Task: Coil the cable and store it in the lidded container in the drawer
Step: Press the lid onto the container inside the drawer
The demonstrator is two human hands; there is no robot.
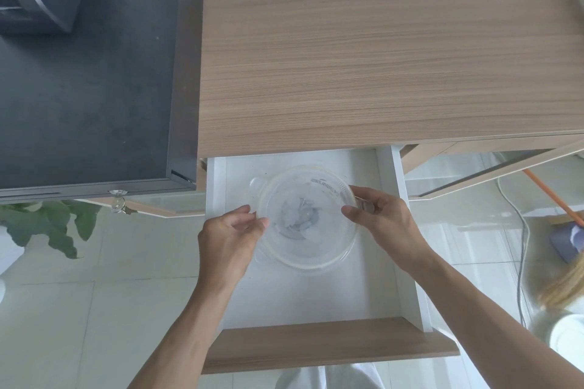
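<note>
A round clear plastic container with its clear lid on sits inside the open white drawer. Through the lid a pale coiled cable shows faintly in the middle. My left hand pinches the lid's left rim with thumb and fingers. My right hand grips the right rim, fingertips on top of the lid. Both hands touch the container.
The drawer's wooden front is nearest me. A wooden cabinet top lies beyond the drawer, a dark cabinet to the left with keys hanging. A plant stands left; a broom and an open door are right.
</note>
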